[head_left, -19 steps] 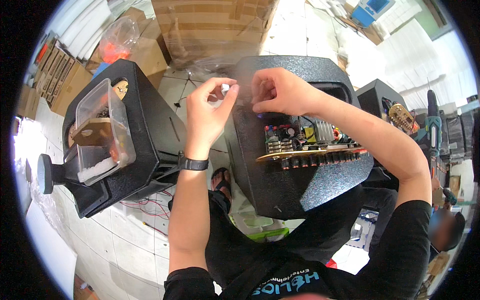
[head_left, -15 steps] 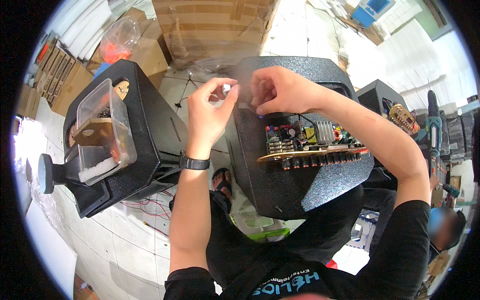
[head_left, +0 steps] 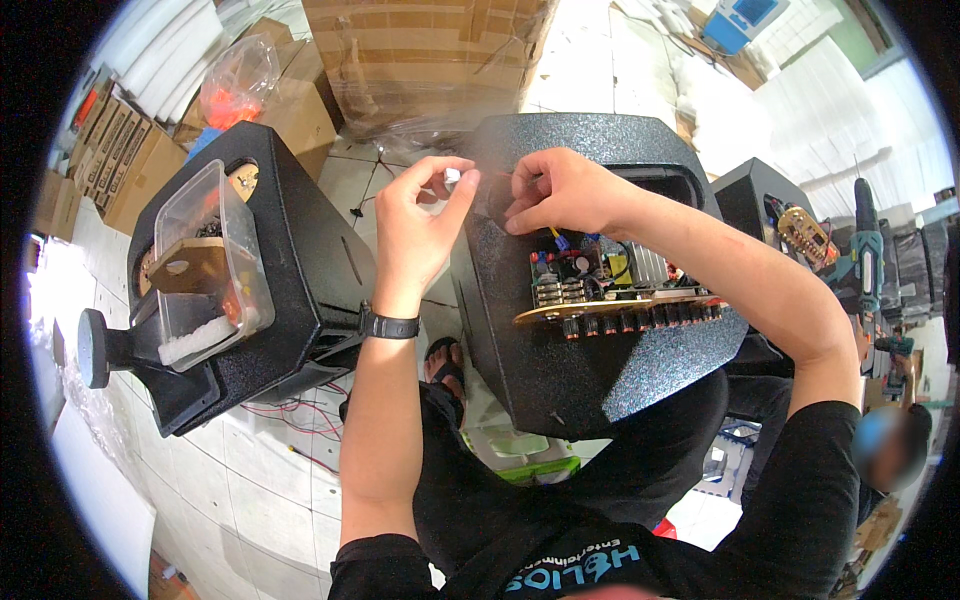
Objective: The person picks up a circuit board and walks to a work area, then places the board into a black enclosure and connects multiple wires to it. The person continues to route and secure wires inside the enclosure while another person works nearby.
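My left hand [head_left: 425, 205] is raised between two black speaker cabinets, pinching a small white block-like piece [head_left: 452, 177] between thumb and fingers. My right hand [head_left: 560, 192] hovers over the right-hand speaker cabinet [head_left: 540, 385], its fingers curled together; whatever sits in them is too small to make out. Just below it, blue wire terminals [head_left: 560, 240] show beside a yellow wire. On that cabinet rests an amplifier circuit board [head_left: 625, 300] with a finned silver heat sink [head_left: 650, 264] and a row of black knobs along its near edge.
The left speaker cabinet [head_left: 310, 250] carries a clear plastic tub [head_left: 245, 300] with a wooden piece in it. A large carton [head_left: 430, 70] stands beyond. Red and black wires [head_left: 300, 425] lie on the floor. A cordless drill [head_left: 866, 250] and another person [head_left: 890, 440] are at right.
My right hand has shifted slightly, and the blue terminals beneath it show more clearly. My left hand stays almost still with the white piece.
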Demonstrator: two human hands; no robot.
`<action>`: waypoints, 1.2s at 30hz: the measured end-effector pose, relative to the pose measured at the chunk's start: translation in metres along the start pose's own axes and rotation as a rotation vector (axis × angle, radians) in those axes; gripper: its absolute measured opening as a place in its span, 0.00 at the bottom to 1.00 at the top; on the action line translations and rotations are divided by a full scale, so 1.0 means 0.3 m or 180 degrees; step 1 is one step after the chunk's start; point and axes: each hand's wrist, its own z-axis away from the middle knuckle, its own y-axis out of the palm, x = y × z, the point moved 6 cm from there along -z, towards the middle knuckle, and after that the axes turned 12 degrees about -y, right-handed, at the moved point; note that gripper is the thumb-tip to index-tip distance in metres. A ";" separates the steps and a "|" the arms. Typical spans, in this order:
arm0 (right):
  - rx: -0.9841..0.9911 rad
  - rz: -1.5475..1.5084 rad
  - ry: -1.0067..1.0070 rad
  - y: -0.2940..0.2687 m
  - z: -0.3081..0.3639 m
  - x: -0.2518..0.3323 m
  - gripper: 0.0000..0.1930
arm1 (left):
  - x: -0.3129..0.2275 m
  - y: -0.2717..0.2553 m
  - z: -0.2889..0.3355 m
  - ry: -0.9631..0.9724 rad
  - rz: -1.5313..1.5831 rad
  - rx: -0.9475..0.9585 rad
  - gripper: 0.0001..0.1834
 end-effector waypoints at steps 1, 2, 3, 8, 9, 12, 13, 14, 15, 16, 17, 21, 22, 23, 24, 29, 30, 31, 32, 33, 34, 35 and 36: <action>0.0003 -0.0004 -0.0024 0.003 -0.003 0.002 0.13 | -0.001 -0.003 0.000 -0.0001 -0.0004 -0.0001 0.07; 0.0005 -0.0008 -0.0048 0.006 -0.006 0.002 0.14 | -0.001 -0.005 0.000 -0.0003 -0.0008 -0.0001 0.07; 0.0008 -0.0013 -0.0071 0.010 -0.009 0.002 0.14 | 0.000 -0.007 0.000 -0.0005 -0.0012 -0.0002 0.07; -0.0091 0.0070 0.0194 -0.011 -0.008 -0.007 0.18 | 0.005 0.004 -0.004 0.0021 0.0068 -0.0015 0.07; -0.0087 0.0100 0.0296 -0.018 -0.012 -0.019 0.18 | 0.002 0.008 -0.003 0.0027 0.0101 -0.0016 0.07; 0.0016 0.0630 0.0022 -0.012 -0.032 0.003 0.19 | 0.014 0.005 -0.009 0.0038 0.0052 -0.0048 0.07; 0.0044 0.0763 -0.0004 -0.010 -0.036 0.017 0.18 | 0.019 0.002 -0.010 0.0042 0.0063 -0.0046 0.07; 0.0073 0.0897 -0.0031 -0.013 -0.036 0.041 0.18 | 0.023 0.003 -0.013 0.0045 0.0074 -0.0044 0.07; 0.0103 0.1030 -0.0058 -0.012 -0.037 0.055 0.18 | 0.026 0.002 -0.014 0.0047 0.0084 -0.0043 0.08; 0.0074 0.1101 -0.0118 -0.012 -0.036 0.063 0.16 | 0.024 0.004 -0.013 0.0044 0.0102 -0.0046 0.08; 0.0047 0.1170 -0.0178 -0.011 -0.034 0.070 0.14 | 0.022 0.006 -0.012 0.0040 0.0117 -0.0049 0.08; 0.0078 0.1346 -0.0461 -0.015 -0.041 0.060 0.12 | 0.026 0.010 -0.015 0.0086 -0.0089 0.0036 0.08; 0.0091 0.1372 -0.0391 -0.012 -0.041 0.060 0.14 | 0.028 0.007 -0.015 0.0093 -0.0073 0.0032 0.08; 0.0104 0.1398 -0.0321 -0.010 -0.041 0.065 0.15 | 0.029 0.004 -0.016 0.0101 -0.0057 0.0028 0.08; 0.0117 0.1424 -0.0251 -0.007 -0.041 0.066 0.16 | 0.029 0.002 -0.016 0.0109 -0.0042 0.0024 0.08; -0.0145 0.0920 0.0103 -0.015 -0.035 0.013 0.15 | 0.017 0.008 -0.012 -0.0013 0.0142 -0.0075 0.09; -0.0121 0.0832 0.0152 -0.014 -0.035 0.016 0.16 | 0.019 0.005 -0.012 -0.0009 0.0147 -0.0091 0.09; -0.0178 0.0796 0.0116 -0.015 -0.035 0.013 0.16 | 0.019 0.006 -0.013 0.0000 0.0150 -0.0087 0.09; -0.0236 0.0761 0.0081 -0.015 -0.036 0.004 0.16 | 0.019 0.008 -0.013 0.0010 0.0153 -0.0083 0.09; -0.0292 0.0726 0.0045 -0.016 -0.035 0.001 0.16 | 0.019 0.009 -0.014 0.0019 0.0157 -0.0079 0.09; -0.0301 0.0906 -0.0055 -0.015 -0.036 0.013 0.16 | 0.021 0.008 -0.013 0.0016 0.0171 -0.0085 0.09; -0.0309 0.1086 -0.0155 -0.015 -0.035 0.029 0.16 | 0.022 0.007 -0.013 0.0012 0.0185 -0.0091 0.09; -0.0316 0.1265 -0.0257 -0.013 -0.036 0.043 0.16 | 0.024 0.006 -0.013 0.0008 0.0199 -0.0098 0.09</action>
